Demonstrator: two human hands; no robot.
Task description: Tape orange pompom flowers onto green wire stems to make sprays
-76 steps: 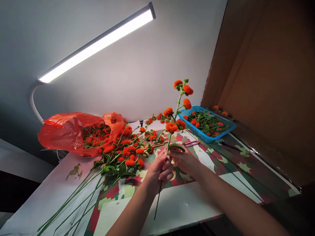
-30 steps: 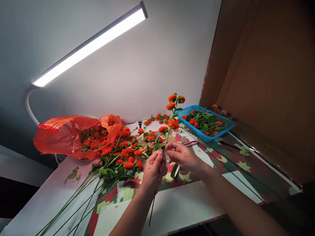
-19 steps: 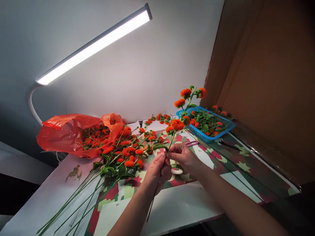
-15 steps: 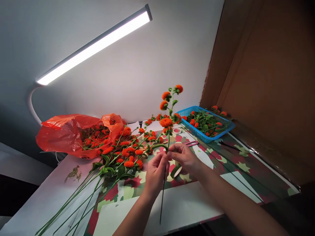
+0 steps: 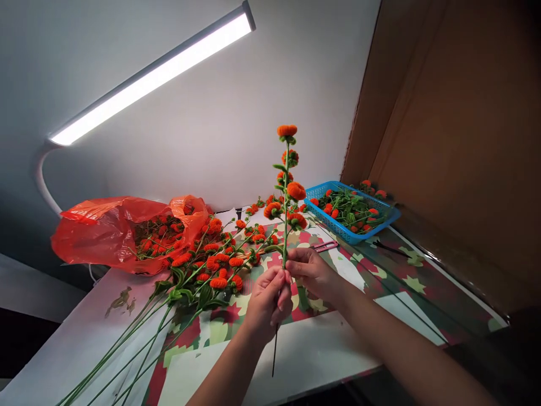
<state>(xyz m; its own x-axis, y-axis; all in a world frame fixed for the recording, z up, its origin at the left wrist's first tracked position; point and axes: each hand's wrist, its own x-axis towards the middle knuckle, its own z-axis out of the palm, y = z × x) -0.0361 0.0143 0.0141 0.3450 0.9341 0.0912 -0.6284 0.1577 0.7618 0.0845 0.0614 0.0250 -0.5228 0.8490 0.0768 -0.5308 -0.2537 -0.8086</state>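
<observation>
hands pinching flower stem (image 5: 285,225) upright near bench (image 5: 321,355) front edge: left hand (image 5: 268,299) below, right hand (image 5: 310,270) beside. bare strip along that edge; finished stems (image 5: 203,270) left, blue basket (image 5: 353,211) at far right corner.

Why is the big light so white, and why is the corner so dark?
Head view: the lamp glows so strongly that its bar washes out to plain white; its light falls on the flower stem held by the left hand and right hand; the brown board lies in shade; the table edge bends, a wide lens.
</observation>
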